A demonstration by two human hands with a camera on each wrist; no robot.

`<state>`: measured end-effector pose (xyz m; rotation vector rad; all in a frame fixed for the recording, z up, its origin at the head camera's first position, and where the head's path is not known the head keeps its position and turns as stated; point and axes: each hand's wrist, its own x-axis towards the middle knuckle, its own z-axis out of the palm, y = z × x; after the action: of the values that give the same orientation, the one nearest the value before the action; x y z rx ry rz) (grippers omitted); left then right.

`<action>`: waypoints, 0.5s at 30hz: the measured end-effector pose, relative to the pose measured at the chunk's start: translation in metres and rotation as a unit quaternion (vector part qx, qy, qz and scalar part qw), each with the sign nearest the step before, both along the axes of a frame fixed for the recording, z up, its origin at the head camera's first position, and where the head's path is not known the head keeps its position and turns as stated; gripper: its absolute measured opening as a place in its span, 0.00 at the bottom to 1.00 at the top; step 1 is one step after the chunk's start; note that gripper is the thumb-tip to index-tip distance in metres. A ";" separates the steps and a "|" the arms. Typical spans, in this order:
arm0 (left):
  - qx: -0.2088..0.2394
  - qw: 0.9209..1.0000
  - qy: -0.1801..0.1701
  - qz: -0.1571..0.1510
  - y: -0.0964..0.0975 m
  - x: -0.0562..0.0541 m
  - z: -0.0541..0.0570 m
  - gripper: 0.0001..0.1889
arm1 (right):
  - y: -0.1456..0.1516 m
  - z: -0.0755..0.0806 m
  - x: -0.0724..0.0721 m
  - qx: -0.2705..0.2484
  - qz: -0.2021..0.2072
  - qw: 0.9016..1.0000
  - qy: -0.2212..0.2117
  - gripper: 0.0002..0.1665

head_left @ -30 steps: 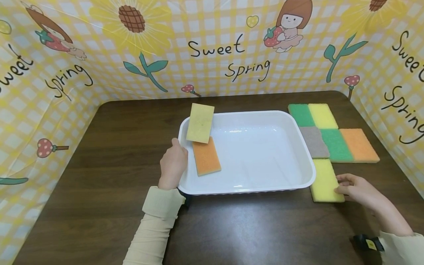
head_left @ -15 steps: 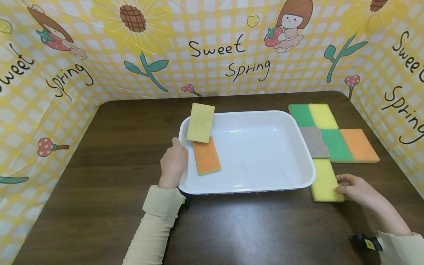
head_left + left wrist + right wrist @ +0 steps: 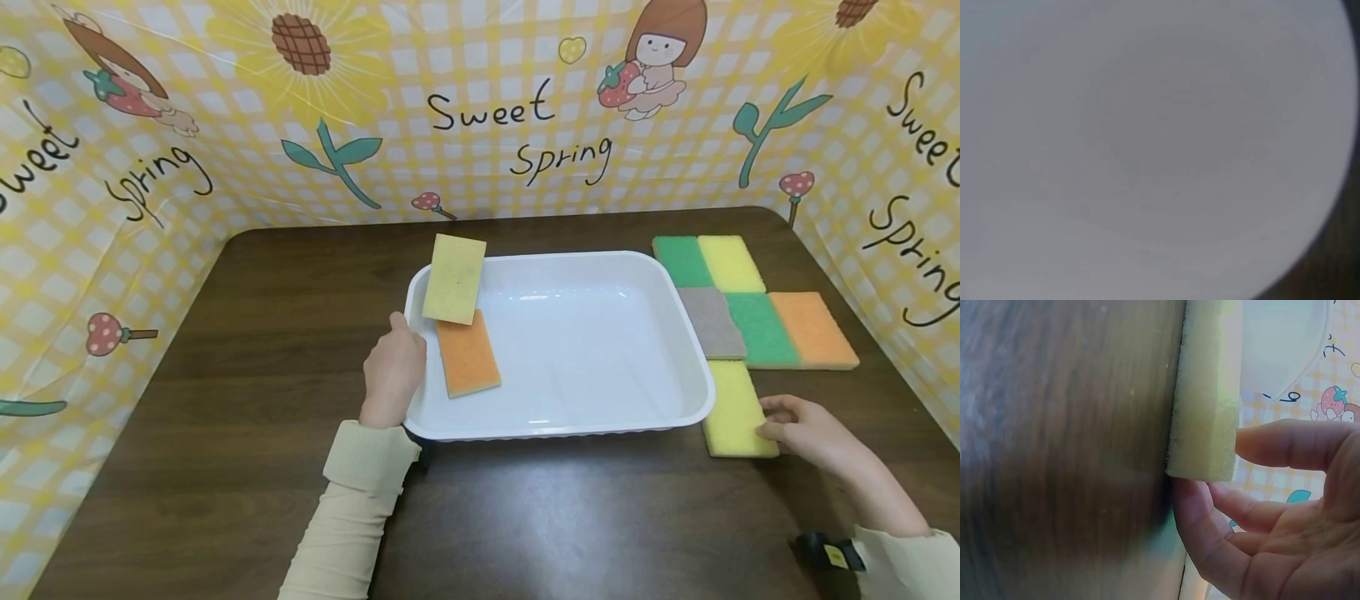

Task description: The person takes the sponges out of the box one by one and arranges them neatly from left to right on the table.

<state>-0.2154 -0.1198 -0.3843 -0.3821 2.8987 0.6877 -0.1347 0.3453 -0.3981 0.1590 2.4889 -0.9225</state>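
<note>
In the head view my left hand grips the left rim of a white tray; its fingers are hidden by the tray. The left wrist view is filled by a blurred pale surface. My right hand pinches the right edge of a yellow sponge lying flat beside the tray. In the right wrist view, the thumb lies on the face of this sponge and curled fingers touch its edge. A pale yellow sponge leans over the tray's left back corner, overlapping an orange sponge inside.
Right of the tray lie a green sponge, another yellow sponge, a grey sponge, a second green sponge and an orange sponge, edge to edge. The dark wooden table meets a printed cloth behind.
</note>
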 end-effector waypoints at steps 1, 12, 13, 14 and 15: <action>0.000 1.000 0.000 0.000 0.000 0.000 0.000 0.18 | 0.000 0.000 0.000 0.002 0.001 1.000 0.003 0.32; 0.003 1.000 0.003 0.001 0.000 0.001 0.001 0.17 | -0.001 0.001 0.002 0.029 0.000 0.999 0.024 0.33; 0.003 1.000 0.003 0.001 0.000 0.001 0.001 0.17 | -0.001 0.000 0.002 0.029 -0.001 0.999 0.025 0.33; 0.003 1.000 0.003 0.001 0.000 0.001 0.000 0.17 | -0.001 0.000 0.002 0.029 -0.002 0.999 0.025 0.33; 0.003 1.000 0.003 0.001 0.000 0.001 0.000 0.17 | -0.001 0.000 0.002 0.028 -0.003 0.999 0.025 0.33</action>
<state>-0.2149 -0.1200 -0.3840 -0.3824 2.9014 0.6991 -0.1322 0.3443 -0.3980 0.1632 2.5640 -0.8684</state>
